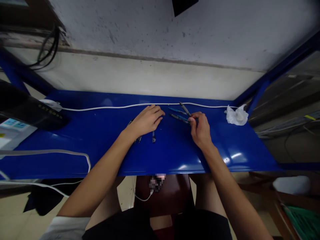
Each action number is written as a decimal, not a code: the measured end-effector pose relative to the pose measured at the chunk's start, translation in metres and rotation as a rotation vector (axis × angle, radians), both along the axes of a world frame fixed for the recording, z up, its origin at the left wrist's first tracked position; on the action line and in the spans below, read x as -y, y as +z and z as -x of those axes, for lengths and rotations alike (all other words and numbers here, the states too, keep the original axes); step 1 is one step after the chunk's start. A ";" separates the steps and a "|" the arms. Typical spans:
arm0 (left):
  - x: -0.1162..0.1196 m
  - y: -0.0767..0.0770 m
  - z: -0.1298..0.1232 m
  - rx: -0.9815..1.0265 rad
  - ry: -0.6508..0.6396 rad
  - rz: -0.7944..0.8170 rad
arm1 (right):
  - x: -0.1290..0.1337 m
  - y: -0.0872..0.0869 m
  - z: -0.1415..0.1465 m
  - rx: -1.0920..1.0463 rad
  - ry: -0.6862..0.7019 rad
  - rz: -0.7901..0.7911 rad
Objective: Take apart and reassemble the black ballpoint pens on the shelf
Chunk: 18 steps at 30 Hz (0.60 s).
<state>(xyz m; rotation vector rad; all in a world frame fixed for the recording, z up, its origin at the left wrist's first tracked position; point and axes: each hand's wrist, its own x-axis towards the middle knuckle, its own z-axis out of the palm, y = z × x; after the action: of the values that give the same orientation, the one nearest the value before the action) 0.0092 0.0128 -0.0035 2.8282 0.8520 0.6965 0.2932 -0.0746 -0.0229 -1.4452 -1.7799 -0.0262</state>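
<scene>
My right hand pinches a dark grey pen between thumb and fingers, its far end pointing up and to the left. Beside that pen, two pens with blue parts, a far one and a nearer one, reach leftward from near my right fingertips. Palm down, my left hand rests over the desk with its fingers loosely bent and slightly apart. A dark pen sticks out below it, and more dark pen ends show by the wrist, partly covered by the hand and forearm.
A white cable runs along the back of the blue desk. Crumpled white plastic lies at the right. On the left are a black object with lettering and a white box. Another white cable crosses the front left.
</scene>
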 end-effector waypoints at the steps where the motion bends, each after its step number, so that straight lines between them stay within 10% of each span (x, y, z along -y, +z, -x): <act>1: 0.000 0.000 0.000 0.009 -0.004 -0.004 | 0.001 -0.001 0.000 -0.046 -0.012 0.000; 8: 0.008 0.007 -0.006 0.137 -0.014 0.006 | -0.002 0.009 0.025 -0.292 0.068 0.090; 18: -0.004 -0.004 0.002 0.306 0.146 0.044 | -0.089 0.004 0.108 -0.416 0.389 0.051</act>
<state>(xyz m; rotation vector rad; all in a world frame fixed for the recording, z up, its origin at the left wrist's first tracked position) 0.0073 0.0165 -0.0080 2.5452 1.0075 1.0805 0.1856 0.0144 -0.0188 -1.0220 -1.6838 0.4888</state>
